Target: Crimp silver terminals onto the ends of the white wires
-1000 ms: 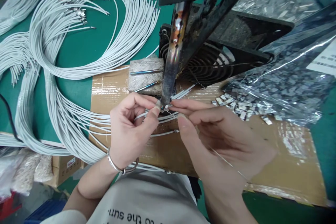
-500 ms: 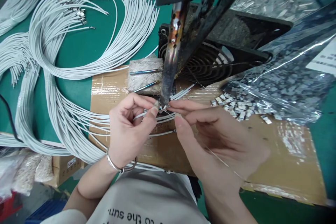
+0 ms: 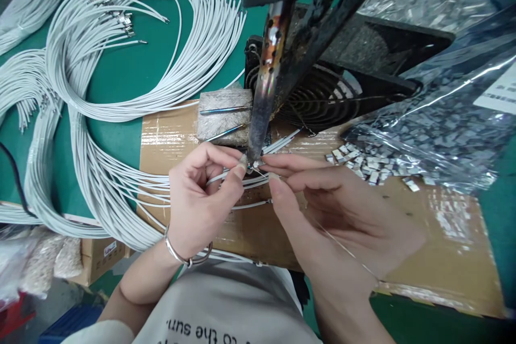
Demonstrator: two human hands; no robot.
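My left hand [image 3: 199,199] pinches the end of a thin white wire [image 3: 217,176] and holds it up to the tip of a fixed soldering iron [image 3: 264,97]. My right hand [image 3: 342,215] meets it from the right, fingers pinched on a small metal terminal [image 3: 258,163] at the iron's tip, with a fine strand of solder wire [image 3: 342,247] running back across the palm. Both hands hover over a taped cardboard sheet [image 3: 451,236]. A silver bracelet circles my left wrist.
Bundles of white wires [image 3: 121,64] fan over the green table [image 3: 121,72] at left. A black fan [image 3: 322,97] sits behind the iron, beside a grey cleaning block [image 3: 221,115]. A plastic bag [image 3: 435,123] spills several small metal terminals [image 3: 363,164] onto the cardboard.
Almost nothing differs. Both hands stay pinched at the iron's tip, with only a slight shift of the view.
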